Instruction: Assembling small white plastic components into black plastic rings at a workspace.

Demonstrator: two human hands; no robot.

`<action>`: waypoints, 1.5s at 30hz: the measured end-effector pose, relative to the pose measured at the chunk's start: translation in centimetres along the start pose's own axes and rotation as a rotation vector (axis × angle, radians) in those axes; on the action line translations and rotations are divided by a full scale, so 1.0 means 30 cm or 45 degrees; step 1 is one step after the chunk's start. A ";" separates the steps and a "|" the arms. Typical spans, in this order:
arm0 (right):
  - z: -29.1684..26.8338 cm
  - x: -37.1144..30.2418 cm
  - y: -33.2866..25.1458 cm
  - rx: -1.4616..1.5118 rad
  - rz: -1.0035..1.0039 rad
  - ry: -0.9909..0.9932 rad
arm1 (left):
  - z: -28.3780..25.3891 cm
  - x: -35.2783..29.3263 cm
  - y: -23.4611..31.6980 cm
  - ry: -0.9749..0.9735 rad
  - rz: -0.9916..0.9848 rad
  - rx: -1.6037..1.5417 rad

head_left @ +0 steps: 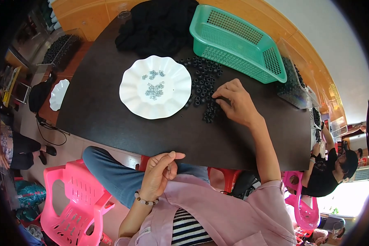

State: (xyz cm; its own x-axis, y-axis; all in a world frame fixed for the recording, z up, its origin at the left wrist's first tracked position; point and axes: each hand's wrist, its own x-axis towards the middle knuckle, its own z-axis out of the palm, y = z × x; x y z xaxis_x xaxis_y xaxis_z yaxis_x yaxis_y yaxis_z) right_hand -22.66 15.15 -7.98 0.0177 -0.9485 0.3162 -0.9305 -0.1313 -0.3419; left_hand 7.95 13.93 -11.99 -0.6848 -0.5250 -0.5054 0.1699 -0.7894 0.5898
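Note:
Small black ring-like pieces (204, 80) lie in a loose heap on the dark table. My right hand (237, 102) reaches down at the heap's right edge, thumb and forefinger drawn close together; whatever is between them is too small to make out. My left hand (162, 170) is held over my lap by the table's near edge, fingers curled and thumb against the forefinger; anything inside is hidden. Left of the heap stands a white plate (131, 98) with a wavy rim. Tiny clear, bluish-grey pieces (155, 91) are gathered in its middle.
A green plastic basket (238, 61) stands at the back right, beside a clear bin (295, 90) of dark pieces. Black cloth (156, 28) is piled at the back. A pink chair (76, 201) is at left; a person (332, 168) works at far right.

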 end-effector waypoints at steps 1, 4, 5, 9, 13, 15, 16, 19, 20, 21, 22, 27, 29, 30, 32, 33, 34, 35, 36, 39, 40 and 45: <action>0.001 0.000 -0.002 0.001 0.000 0.000 | 0.000 0.000 0.000 0.001 0.000 0.000; 0.005 0.002 -0.006 -0.021 0.042 -0.014 | 0.001 0.000 0.001 0.004 -0.006 -0.004; 0.006 0.002 -0.007 -0.027 0.055 -0.007 | 0.000 0.001 0.000 0.003 -0.001 -0.003; 0.009 0.003 -0.011 -0.060 0.073 0.005 | -0.001 0.001 -0.001 0.008 0.002 0.000; 0.016 -0.002 -0.005 -0.086 0.045 0.027 | 0.002 0.001 0.001 0.002 0.000 -0.005; 0.019 -0.003 -0.002 -0.086 0.033 0.018 | 0.000 0.002 -0.001 -0.004 0.001 -0.016; 0.020 -0.003 -0.003 -0.085 0.033 0.018 | -0.001 0.002 -0.002 -0.003 0.002 -0.016; 0.021 -0.002 -0.008 -0.081 0.030 0.019 | 0.000 0.001 -0.003 -0.002 0.009 -0.024; 0.018 -0.004 -0.010 -0.069 0.043 0.029 | 0.003 0.000 -0.001 -0.008 0.012 -0.020; 0.014 -0.007 -0.014 -0.058 0.056 0.039 | 0.006 -0.002 0.001 -0.014 0.015 -0.015; 0.008 -0.008 -0.020 -0.057 0.056 0.038 | 0.010 -0.005 0.004 -0.013 0.014 -0.016; -0.027 -0.003 -0.100 0.300 -0.015 0.044 | 0.045 -0.027 0.031 -0.020 0.001 0.058; -0.041 0.003 -0.151 0.393 -0.056 0.022 | 0.065 -0.028 0.048 -0.050 0.018 0.063; -0.042 0.003 -0.175 0.480 -0.096 0.005 | 0.073 -0.023 0.053 -0.088 0.037 0.071; -0.030 0.003 -0.212 0.526 -0.121 0.003 | 0.090 -0.003 0.058 -0.075 0.068 0.070; -0.028 0.005 -0.230 0.565 -0.170 -0.009 | 0.097 0.006 0.060 -0.073 0.099 0.070; -0.026 0.008 -0.246 0.604 -0.220 -0.021 | 0.100 0.012 0.062 -0.059 0.105 0.071; -0.023 0.013 -0.258 0.602 -0.256 -0.030 | 0.101 0.018 0.062 -0.073 0.121 0.064; -0.017 0.014 -0.269 0.615 -0.268 -0.031 | 0.101 0.021 0.062 -0.087 0.139 0.057; 0.005 0.014 -0.290 0.542 -0.353 -0.060 | 0.097 0.028 0.053 -0.108 0.184 -0.027; 0.012 0.015 -0.293 0.556 -0.366 -0.061 | 0.092 0.030 0.050 -0.092 0.194 -0.025; 0.023 0.016 -0.307 0.490 -0.397 -0.048 | 0.083 0.029 0.050 -0.072 0.163 -0.007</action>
State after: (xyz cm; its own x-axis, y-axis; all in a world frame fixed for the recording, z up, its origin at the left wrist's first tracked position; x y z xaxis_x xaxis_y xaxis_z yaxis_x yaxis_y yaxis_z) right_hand -13.82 15.71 -5.29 0.2935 -0.8560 0.4256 -0.6764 -0.5006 -0.5403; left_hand 5.85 13.08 -9.96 -0.6960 -0.6030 -0.3898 0.2622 -0.7189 0.6438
